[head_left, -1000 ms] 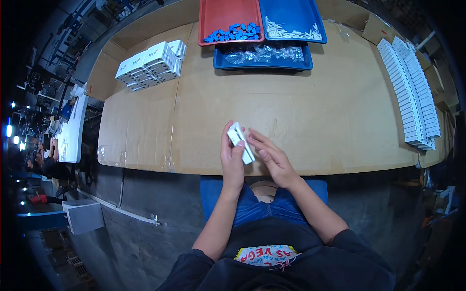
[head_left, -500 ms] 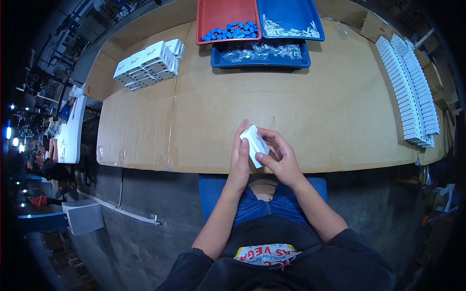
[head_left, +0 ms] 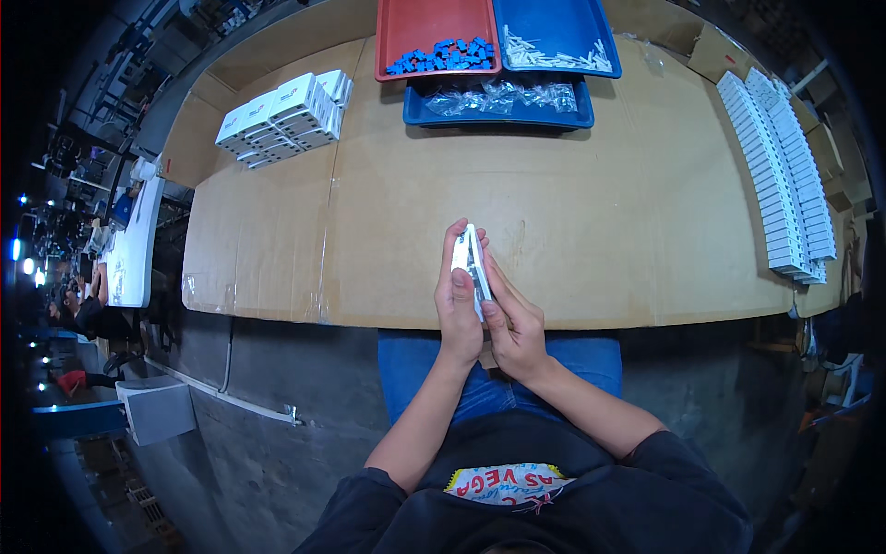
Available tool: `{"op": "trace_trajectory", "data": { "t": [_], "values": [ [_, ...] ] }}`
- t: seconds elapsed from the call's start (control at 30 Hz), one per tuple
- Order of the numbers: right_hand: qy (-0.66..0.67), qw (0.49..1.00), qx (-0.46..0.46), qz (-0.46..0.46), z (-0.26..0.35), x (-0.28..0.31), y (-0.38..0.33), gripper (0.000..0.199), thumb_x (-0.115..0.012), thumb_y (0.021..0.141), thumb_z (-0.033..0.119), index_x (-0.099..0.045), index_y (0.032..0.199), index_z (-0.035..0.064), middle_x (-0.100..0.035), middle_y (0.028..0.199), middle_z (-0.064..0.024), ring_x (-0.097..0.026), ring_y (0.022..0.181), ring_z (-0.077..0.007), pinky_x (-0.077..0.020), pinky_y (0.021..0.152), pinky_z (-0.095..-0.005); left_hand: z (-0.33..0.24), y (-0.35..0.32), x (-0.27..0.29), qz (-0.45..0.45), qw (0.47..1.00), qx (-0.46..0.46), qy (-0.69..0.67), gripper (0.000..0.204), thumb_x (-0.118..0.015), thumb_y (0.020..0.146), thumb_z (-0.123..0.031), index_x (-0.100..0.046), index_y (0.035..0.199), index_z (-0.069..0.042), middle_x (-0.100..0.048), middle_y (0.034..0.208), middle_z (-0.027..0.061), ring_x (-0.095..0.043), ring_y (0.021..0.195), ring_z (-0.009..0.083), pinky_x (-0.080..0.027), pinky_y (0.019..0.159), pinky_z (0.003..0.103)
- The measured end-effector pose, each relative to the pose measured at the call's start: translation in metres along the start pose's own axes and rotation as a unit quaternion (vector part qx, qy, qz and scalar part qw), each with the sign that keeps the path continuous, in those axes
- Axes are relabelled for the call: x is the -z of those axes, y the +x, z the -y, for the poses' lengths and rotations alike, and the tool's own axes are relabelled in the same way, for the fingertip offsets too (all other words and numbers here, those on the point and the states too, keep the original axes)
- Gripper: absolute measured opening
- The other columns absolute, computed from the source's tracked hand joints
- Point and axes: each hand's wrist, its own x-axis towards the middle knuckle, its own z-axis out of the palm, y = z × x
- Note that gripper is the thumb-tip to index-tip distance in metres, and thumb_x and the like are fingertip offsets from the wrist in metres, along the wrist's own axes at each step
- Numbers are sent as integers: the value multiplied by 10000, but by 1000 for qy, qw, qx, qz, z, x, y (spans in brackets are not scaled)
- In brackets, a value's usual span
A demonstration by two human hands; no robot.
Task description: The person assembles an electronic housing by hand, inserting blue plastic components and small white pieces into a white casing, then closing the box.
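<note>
Between my two hands, over the near edge of the cardboard-covered table, is a small white box [head_left: 473,263], held upright on its narrow side. A dark gap runs along its upper side, between two white faces. My left hand [head_left: 457,309] grips it from the left, thumb on the near part. My right hand [head_left: 515,323] presses along its right side with the fingers stretched along it and the thumb near its lower end. What lies inside the box is too small to make out.
Stacked white boxes [head_left: 281,120] stand back left; rows of white boxes [head_left: 771,180] line the right. At the back are a red tray [head_left: 438,23] of blue pieces, a blue tray [head_left: 554,18] of white sticks, and a lower blue tray [head_left: 498,120] of clear plastic bags.
The white box has turned more upright, and its upper side now shows a gap. My right hand has moved left and closed in against it.
</note>
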Motion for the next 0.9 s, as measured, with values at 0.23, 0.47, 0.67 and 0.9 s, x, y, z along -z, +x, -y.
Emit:
{"op": "trace_trajectory", "data": {
  "t": [0.23, 0.47, 0.67, 0.9],
  "values": [
    [72, 997, -42, 7, 4, -10, 0, 538, -519, 1099, 172, -399, 1558, -82, -438, 1603, -263, -416, 1503, -360, -361, 1209, -413, 3, 0, 6, -9, 1000, -19, 0, 912, -421, 1040, -697, -310, 1591, 20, -469, 1504, 237, -441, 1428, 307, -311, 1205, 409],
    [449, 855, -259, -31, -43, 7, -1, 460, -510, 1122, 297, -525, 1444, -31, -636, 1369, -153, -599, 1298, -222, -445, 1141, -379, -17, -5, 3, 31, 994, -65, 80, 964, -397, 988, -755, -360, 1546, 32, -450, 1531, 274, -463, 1416, 342, -367, 1166, 449],
    [602, 711, -362, 4, -18, 16, 10, 401, -499, 1122, 341, -577, 1354, 23, -670, 1224, -82, -655, 1143, -185, -542, 1031, -368, -11, -10, -2, 88, 989, -95, 72, 1004, -485, 948, -759, -307, 1584, -3, -447, 1534, 277, -495, 1361, 314, -374, 1168, 448],
    [535, 764, -361, -24, -39, 21, 7, 359, -543, 1108, 310, -581, 1323, 25, -671, 1223, -85, -666, 1130, -176, -561, 996, -355, -6, -8, -3, 100, 985, -90, 105, 1086, -593, 895, -701, -226, 1625, 15, -406, 1569, 297, -473, 1404, 330, -337, 1199, 456]
  ]
}}
